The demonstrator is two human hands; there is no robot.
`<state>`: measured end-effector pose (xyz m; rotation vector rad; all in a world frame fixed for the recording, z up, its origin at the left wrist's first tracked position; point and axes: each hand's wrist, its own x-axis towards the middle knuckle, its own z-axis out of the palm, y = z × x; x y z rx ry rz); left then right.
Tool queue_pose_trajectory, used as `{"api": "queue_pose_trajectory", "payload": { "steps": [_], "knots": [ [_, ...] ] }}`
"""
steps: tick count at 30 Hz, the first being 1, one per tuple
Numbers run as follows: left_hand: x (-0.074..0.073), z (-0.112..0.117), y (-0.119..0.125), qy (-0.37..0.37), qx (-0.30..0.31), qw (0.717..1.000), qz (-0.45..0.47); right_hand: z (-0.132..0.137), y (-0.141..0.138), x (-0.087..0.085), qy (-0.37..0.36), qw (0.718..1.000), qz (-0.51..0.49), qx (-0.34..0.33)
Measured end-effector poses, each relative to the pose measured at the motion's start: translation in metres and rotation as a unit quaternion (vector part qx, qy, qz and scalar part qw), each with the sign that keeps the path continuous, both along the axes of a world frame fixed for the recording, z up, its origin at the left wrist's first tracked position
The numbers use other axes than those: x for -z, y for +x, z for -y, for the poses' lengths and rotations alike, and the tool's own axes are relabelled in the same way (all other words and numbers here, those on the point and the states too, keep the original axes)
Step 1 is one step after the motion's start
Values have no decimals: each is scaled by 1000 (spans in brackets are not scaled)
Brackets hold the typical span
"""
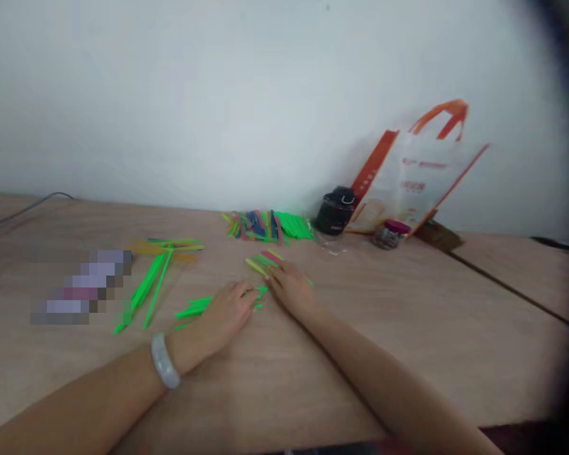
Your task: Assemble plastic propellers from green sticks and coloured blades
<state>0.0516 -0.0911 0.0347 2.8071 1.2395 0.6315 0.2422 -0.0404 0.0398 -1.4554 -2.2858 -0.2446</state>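
Observation:
My left hand (232, 309), with a pale bangle (165, 361) on its wrist, lies over a bundle of thin bright green strips (194, 308). Its fingers are curled down on them, and strip ends stick out on both sides. My right hand (291, 289) rests flat just to the right, fingers stretched over a few yellow, green and pink strips (267, 259) on the table. Part of these strips is hidden beneath the palm. Farther left lie longer green strips (146, 287), with yellow and orange strips (184, 245) by their far ends.
Against the wall sits a pile of multicoloured strips (265, 226). Right of it stand a black container (336, 212), a small jar with a pink lid (391, 234) and a white bag with orange handles (417, 177). A pixelated object (85, 284) lies left; a cable (28, 213) runs behind.

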Motion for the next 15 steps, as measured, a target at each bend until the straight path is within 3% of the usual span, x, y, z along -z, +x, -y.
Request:
{"api": "queue_pose_trajectory", "payload": {
  "steps": [4, 10, 15],
  "knots": [
    [4, -4, -10, -5, -37, 999, 14, 0, 4, 1, 0, 1000, 8, -22],
    [-2, -8, -15, -45, 1, 999, 9, -5, 7, 5, -11, 1000, -1, -10],
    [-6, -7, -17, -30, 3, 1000, 4, -6, 8, 4, -4, 1000, -8, -10]
  ]
}}
